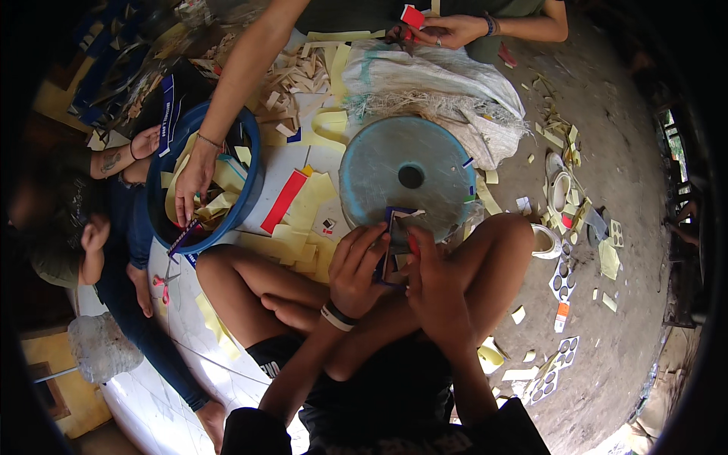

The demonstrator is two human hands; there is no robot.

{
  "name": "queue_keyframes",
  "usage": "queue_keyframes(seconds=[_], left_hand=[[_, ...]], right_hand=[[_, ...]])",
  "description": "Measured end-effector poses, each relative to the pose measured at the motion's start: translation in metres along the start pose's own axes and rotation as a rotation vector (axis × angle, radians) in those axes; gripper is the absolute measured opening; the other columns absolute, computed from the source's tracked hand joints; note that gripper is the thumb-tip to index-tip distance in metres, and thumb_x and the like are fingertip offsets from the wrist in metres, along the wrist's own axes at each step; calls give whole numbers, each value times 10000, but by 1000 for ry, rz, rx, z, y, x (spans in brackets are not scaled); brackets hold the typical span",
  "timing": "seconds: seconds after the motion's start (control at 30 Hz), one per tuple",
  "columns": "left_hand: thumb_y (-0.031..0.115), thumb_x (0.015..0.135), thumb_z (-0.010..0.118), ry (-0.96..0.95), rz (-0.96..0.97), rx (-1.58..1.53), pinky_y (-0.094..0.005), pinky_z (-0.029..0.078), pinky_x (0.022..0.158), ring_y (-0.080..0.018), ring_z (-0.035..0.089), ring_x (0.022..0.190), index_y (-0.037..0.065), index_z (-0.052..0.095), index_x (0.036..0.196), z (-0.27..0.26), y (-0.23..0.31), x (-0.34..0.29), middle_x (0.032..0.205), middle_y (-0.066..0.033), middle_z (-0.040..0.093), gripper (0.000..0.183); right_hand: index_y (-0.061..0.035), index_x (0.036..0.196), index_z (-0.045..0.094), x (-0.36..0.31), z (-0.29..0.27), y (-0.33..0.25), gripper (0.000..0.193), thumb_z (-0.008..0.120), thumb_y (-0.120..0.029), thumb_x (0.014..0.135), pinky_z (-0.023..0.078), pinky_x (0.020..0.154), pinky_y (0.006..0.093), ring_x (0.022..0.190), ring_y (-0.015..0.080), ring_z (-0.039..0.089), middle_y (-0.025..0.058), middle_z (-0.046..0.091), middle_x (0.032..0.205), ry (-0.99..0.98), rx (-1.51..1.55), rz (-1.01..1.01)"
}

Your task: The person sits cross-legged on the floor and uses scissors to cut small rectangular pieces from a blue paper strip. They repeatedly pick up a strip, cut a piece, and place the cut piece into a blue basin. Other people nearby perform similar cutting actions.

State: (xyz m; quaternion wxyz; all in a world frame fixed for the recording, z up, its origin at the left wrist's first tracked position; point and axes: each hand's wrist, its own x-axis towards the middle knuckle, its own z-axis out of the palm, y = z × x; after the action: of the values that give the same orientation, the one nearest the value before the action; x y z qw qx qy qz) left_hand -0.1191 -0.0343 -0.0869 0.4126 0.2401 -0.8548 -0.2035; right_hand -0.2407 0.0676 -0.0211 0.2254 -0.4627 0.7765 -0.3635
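Note:
My left hand is closed on the edge of a blue-bordered sheet, held above my crossed legs. Close beside it, my right hand is closed round a red-handled tool. The tool's kind is mostly hidden by my fingers. Just beyond my hands stands a round grey-blue drum with a hole in its top, and the sheet overlaps its near edge. A red strip lies on yellow paper to the left of the drum.
A co-worker's hand reaches into a blue tub of scraps; that person's other hand holds a red piece. Another person sits at the left, near red-handled scissors. A white sack lies beyond the drum. Paper scraps litter the right-hand floor.

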Motion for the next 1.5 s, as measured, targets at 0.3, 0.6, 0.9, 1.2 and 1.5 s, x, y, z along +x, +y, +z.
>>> queue_keyframes(seconds=[0.3, 0.6, 0.9, 1.2, 1.5], left_hand=[[36, 738, 798, -45, -22, -8, -455, 551, 985, -368, 648, 1175, -9, 709, 1191, -5, 7, 6, 1332, -128, 684, 464], [58, 737, 784, -63, -13, -5, -437, 553, 975, -352, 646, 1160, -13, 714, 1212, -7, 5, 5, 1355, -118, 676, 486], [45, 760, 762, -66, 19, 30, -416, 574, 934, -321, 654, 1130, -16, 720, 1206, -7, 3, 3, 1366, -121, 670, 452], [37, 773, 755, -52, 29, 8, -411, 584, 885, -305, 673, 1063, -22, 721, 1193, -6, 2, 2, 1353, -134, 677, 426], [35, 773, 765, -20, -5, 31, -395, 594, 860, -289, 677, 1028, -6, 722, 1203, -5, 9, 1, 1330, -114, 692, 434]], right_hand=[[-55, 1546, 221, 6, -7, -16, 822, 626, 98, 847, 436, 1063, 623, 1007, 505, 692, 293, 711, 1001, -103, -127, 16], [-12, 1526, 245, 10, -8, -21, 824, 655, 92, 819, 453, 1033, 601, 990, 504, 692, 311, 710, 994, -80, -215, -30], [-17, 1492, 337, 19, -12, -25, 708, 664, -7, 864, 550, 873, 581, 902, 491, 715, 287, 709, 885, -146, -329, 40], [-77, 1318, 519, 36, -26, -42, 359, 596, -86, 967, 567, 724, 573, 823, 449, 719, 237, 717, 828, -200, -536, 38], [-91, 1331, 539, 24, -30, -54, 375, 625, -98, 965, 575, 728, 548, 819, 424, 733, 224, 716, 803, -235, -572, 37]])
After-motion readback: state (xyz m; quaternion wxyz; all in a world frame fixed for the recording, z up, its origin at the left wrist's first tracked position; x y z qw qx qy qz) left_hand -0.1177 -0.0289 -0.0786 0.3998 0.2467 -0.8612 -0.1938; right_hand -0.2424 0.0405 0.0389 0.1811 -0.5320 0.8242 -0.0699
